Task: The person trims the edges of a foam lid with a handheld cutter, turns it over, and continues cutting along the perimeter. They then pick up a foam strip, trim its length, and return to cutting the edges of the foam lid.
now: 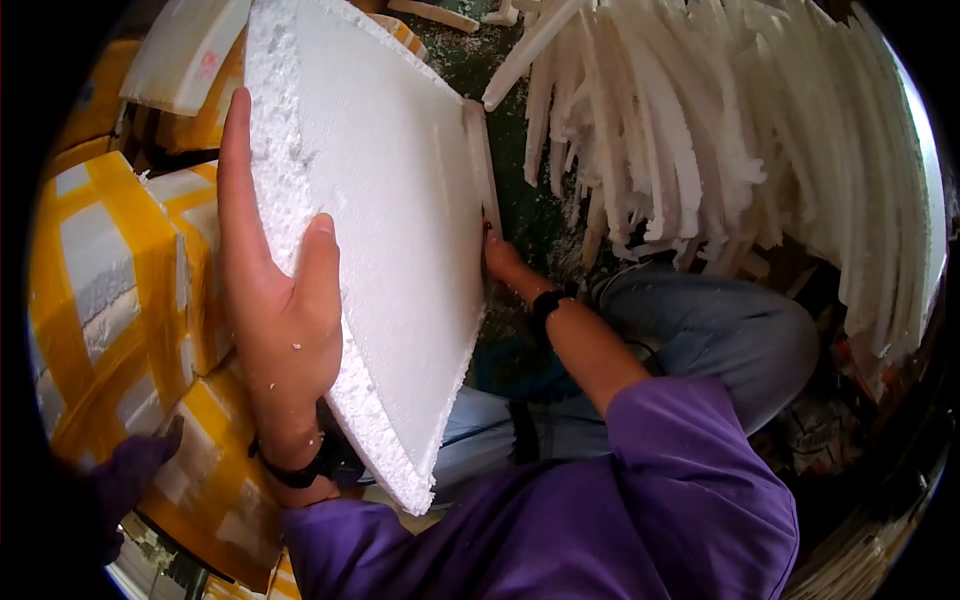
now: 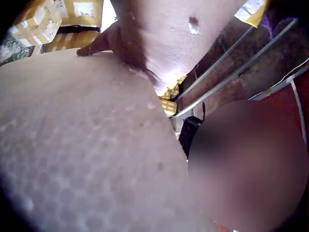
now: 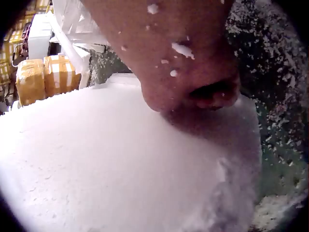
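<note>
A thick white foam board (image 1: 390, 210) stands tilted in front of my body, its rough crumbly edge toward the left. My left hand (image 1: 290, 335) grips that edge, thumb on the smooth face and the long fingers straight along the outer side. At the board's far right edge is my right hand (image 1: 512, 268), its fingers curled around a small dark thing (image 1: 487, 228) that is mostly hidden. A narrow foam strip (image 1: 482, 165) runs along the edge just above these fingers. In the right wrist view, the right hand (image 3: 193, 72) bends close over the white face, with foam crumbs on its skin.
Foam boxes bound with yellow tape (image 1: 120, 270) are stacked at the left. A big heap of long foam strips (image 1: 650, 130) fills the upper right. Crumbs litter the dark green floor (image 1: 520, 190). My bent knee (image 1: 720, 330) is at the right, below the heap.
</note>
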`<state>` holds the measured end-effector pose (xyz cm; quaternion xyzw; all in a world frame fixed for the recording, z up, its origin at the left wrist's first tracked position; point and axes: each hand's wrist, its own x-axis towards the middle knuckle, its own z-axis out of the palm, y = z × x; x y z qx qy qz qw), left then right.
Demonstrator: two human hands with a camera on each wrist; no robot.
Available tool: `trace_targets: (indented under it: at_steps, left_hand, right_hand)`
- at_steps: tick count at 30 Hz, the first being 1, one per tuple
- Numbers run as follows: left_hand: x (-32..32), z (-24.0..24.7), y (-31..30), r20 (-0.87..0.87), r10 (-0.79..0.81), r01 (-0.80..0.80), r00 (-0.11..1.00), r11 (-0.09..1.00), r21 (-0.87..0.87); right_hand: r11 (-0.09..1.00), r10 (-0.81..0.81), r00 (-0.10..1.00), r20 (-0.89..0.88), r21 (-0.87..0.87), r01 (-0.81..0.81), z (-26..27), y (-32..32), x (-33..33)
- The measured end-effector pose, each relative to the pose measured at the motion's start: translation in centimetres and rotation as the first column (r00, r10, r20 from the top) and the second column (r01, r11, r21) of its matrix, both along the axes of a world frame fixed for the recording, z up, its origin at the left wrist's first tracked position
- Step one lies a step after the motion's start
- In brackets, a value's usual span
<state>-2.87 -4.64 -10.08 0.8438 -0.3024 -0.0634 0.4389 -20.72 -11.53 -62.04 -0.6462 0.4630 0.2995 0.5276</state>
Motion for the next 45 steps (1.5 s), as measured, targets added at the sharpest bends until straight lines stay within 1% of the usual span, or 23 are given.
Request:
trace_targets:
  at_steps: [2, 5, 8, 12, 15, 16, 18, 20, 23, 26, 28, 30, 31, 32, 34, 35, 37, 38, 40, 41, 42, 44, 45]
  left_hand:
    - [-0.1, 0.1, -0.1, -0.017, -0.009, 0.009, 1.0, 1.0, -0.008]
    - [-0.2, 0.2, 0.0, -0.019, -0.017, 0.017, 1.0, 1.0, -0.002]
    - [-0.1, 0.2, 0.1, 0.009, -0.026, 0.025, 1.0, 0.999, 0.034]
    - [-0.5, 0.1, 0.0, 0.02, -0.004, 0.004, 1.0, 0.999, 0.038]
    - [-0.4, 0.1, -0.1, 0.002, 0.001, -0.001, 1.0, 1.0, 0.021]
    - [-0.3, 0.0, 0.0, -0.001, -0.002, 0.002, 1.0, 1.0, 0.011]
    - [-0.3, 0.1, -0.3, 0.045, 0.005, -0.006, 0.999, 1.0, 0.019]
    - [-0.4, 0.0, -0.1, 0.063, 0.0, -0.002, 0.998, 1.0, 0.024]
    - [-0.3, -0.4, -0.2, 0.08, -0.025, 0.026, 0.997, 1.0, -0.005]
    - [-0.4, -0.6, 0.1, 0.084, -0.042, 0.044, 0.996, 0.999, -0.016]
    - [-0.5, -0.4, -0.3, 0.081, -0.029, 0.032, 0.996, 0.999, -0.026]
    - [-0.5, -0.3, -0.2, 0.123, -0.03, 0.028, 0.992, 0.999, 0.014]
    - [-0.5, -0.3, -0.3, 0.141, -0.03, 0.026, 0.99, 0.999, 0.03]
    - [-0.5, -0.3, -0.3, 0.11, -0.024, 0.023, 0.994, 1.0, 0.013]
    - [-0.5, -0.1, -0.2, 0.039, -0.017, 0.017, 0.999, 1.0, -0.002]
    - [-0.5, -0.2, 0.0, 0.076, -0.038, 0.036, 0.996, 0.999, 0.029]
    - [0.1, -0.6, 0.3, 0.169, -0.084, 0.07, 0.982, 0.994, 0.084]
    - [0.0, -0.7, 0.4, 0.18, -0.079, 0.064, 0.981, 0.994, 0.087]
    - [0.0, -0.7, 0.4, 0.202, -0.077, 0.059, 0.976, 0.994, 0.094]
    - [0.0, -0.7, 0.3, 0.206, -0.065, 0.047, 0.976, 0.995, 0.089]
    - [-0.1, -0.6, 0.1, 0.209, -0.053, 0.035, 0.977, 0.996, 0.087]
    - [-0.2, -0.5, -0.1, 0.215, -0.052, 0.028, 0.975, 0.993, 0.111]
    - [-0.1, -0.4, 0.0, 0.221, -0.062, 0.033, 0.973, 0.991, 0.133]
  right_hand:
    - [0.987, -0.048, 0.997, -0.063, 0.15, 0.057, 4.2, -1.6, 2.4]
    - [0.988, 0.101, 0.992, 0.077, -0.121, -0.091, -3.3, -0.3, 0.6]
    - [0.994, 0.028, 0.999, 0.042, -0.106, -0.023, 3.6, -0.6, 1.9]
    - [0.999, 0.049, 0.997, 0.059, -0.012, -0.048, 5.2, -0.2, 0.2]
    - [0.985, 0.171, 0.981, 0.093, -0.053, -0.166, 7.8, 0.9, -3.4]
    - [0.972, 0.224, 0.972, 0.071, -0.091, -0.217, 8.3, 1.3, -4.0]
    - [0.974, 0.22, 0.975, 0.031, -0.067, -0.217, 8.1, 1.5, -3.6]
    - [0.993, 0.103, 0.994, -0.028, 0.054, -0.101, 7.1, 2.0, -3.4]
    - [0.976, 0.218, 0.975, 0.04, -0.028, -0.217, 6.3, 1.8, -3.8]
    - [0.982, 0.178, 0.983, 0.038, 0.051, -0.18, 7.8, 1.2, -4.5]
    - [0.986, 0.165, 0.954, 0.252, -0.08, -0.149, 8.3, 2.7, -6.8]
    - [0.969, 0.217, 0.93, 0.297, -0.178, -0.17, 7.7, 3.7, -9.0]
    - [0.953, 0.268, 0.934, 0.235, -0.205, -0.222, 7.0, 4.0, -9.8]
    - [0.933, 0.322, 0.931, 0.171, -0.226, -0.281, 6.5, 4.2, -10.2]
    - [0.979, 0.194, 0.974, 0.113, -0.08, -0.185, 4.8, 4.8, -10.2]
    - [0.991, 0.13, 0.989, 0.075, -0.005, -0.13, 4.6, 5.2, -10.2]
    - [0.994, 0.086, 0.993, -0.077, 0.067, -0.081, 4.2, 5.2, -9.5]
    - [0.994, 0.069, 0.986, -0.153, 0.097, -0.054, 4.5, 5.1, -9.3]
    - [0.989, 0.085, 0.996, -0.028, 0.126, -0.081, 6.2, 3.8, -9.6]
    - [0.99, 0.109, 0.993, 0.037, 0.089, -0.112, 6.5, 3.7, -9.8]
    - [0.989, 0.135, 0.986, 0.099, 0.048, -0.14, 6.1, 3.8, -10.4]
    - [0.97, 0.225, 0.954, 0.2, -0.138, -0.2, 5.7, 4.7, -11.8]
    - [0.973, 0.221, 0.966, 0.137, -0.098, -0.208, 5.5, 4.9, -12.0]
